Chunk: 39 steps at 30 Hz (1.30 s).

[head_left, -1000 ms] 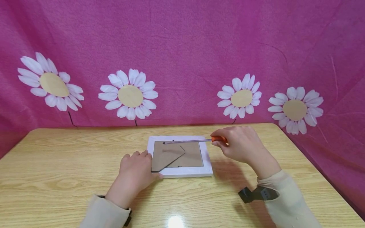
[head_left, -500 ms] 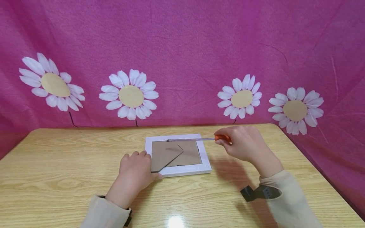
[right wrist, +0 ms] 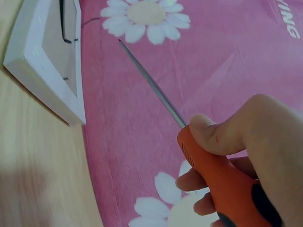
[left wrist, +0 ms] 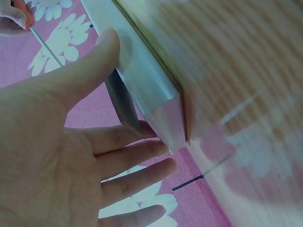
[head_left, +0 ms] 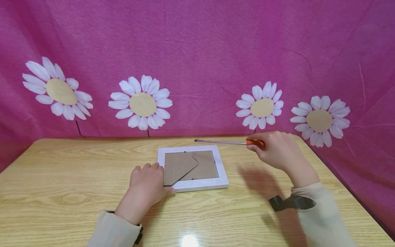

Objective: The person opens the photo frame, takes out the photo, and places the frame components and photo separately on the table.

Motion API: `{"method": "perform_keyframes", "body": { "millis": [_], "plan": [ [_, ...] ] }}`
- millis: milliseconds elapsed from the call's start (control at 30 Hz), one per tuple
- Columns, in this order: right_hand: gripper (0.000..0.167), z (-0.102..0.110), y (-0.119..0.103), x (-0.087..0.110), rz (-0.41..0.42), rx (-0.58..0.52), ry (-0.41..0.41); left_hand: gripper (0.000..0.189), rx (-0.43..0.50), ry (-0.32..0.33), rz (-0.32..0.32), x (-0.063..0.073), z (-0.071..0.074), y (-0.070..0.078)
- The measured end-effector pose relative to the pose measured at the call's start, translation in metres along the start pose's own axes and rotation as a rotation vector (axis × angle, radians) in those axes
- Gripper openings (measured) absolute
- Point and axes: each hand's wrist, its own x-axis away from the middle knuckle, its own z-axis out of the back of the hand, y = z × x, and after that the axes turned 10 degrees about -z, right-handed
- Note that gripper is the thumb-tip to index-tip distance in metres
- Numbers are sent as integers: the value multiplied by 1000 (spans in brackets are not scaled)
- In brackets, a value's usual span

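A white picture frame (head_left: pixel 197 187) lies back-up on the table, its brown backing board (head_left: pixel 176 163) showing with a stand flap and small dark tabs at the opening's edges. My left hand (head_left: pixel 147 183) holds its near left corner, thumb along the front side and fingers at the left side, as the left wrist view shows. Above and right of the frame, my right hand (head_left: pixel 277 151) grips the orange handle of a screwdriver (right wrist: pixel 208 172). The shaft points left, and its dark tip (head_left: pixel 196 140) is apart from the frame, beyond its far edge.
The wood-grain table (head_left: pixel 77 178) ends at a pink cloth (head_left: pixel 197 68) with large white daisies hanging behind and at the sides. Dark wrist-camera straps (head_left: pixel 290 203) sit at the sleeves.
My right hand has moved right and up with the screwdriver, so its tip has left the space over the backing board. The frame has shifted slightly left and turned a little under my left hand.
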Motion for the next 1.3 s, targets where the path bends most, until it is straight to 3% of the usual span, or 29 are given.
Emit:
{"method": "perform_keyframes", "body": {
  "millis": [367,833,1000,1300],
  "plan": [
    [26,6,36,-4,-117,-20,-43,76,6,9,9,-4,0,0],
    [37,2,90,-7,-248,-81,-171,76,6,14,21,-9,0,0],
    [32,-2,105,-7,-257,-111,-193,76,8,11,25,-11,0,1],
    [23,-13,122,-3,-294,-158,-311,80,9,4,25,-12,-1,0]
  ]
}}
